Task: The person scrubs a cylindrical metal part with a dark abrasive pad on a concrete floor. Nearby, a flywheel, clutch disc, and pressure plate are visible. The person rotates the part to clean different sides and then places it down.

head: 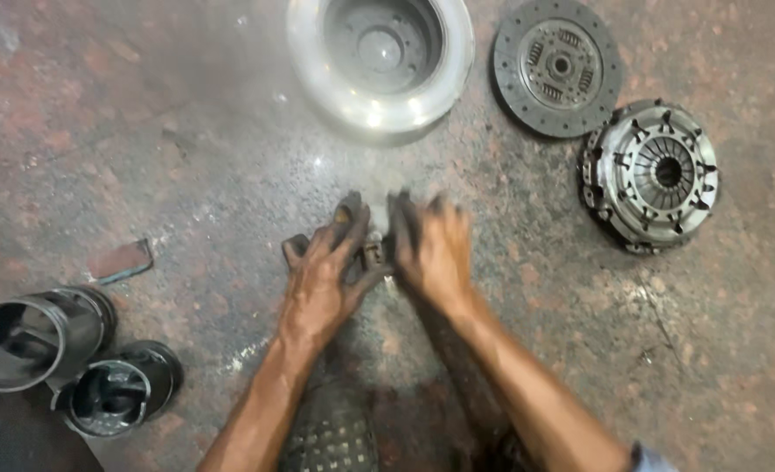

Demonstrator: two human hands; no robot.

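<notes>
A: Head view: what does each grip hold?
B: Left hand (322, 275) and right hand (431, 249) both clench one small metal part (373, 252) between them, low over the floor (186, 175); the part is blurred, half hidden by oily fingers.
A: Around them?
B: Beyond the grips, a flywheel (379, 61). Beyond and right, a clutch disc (558, 68) and pressure plate (651, 175). Far left, nearer the person, two cylinder sleeves (29, 336) lie together
</notes>
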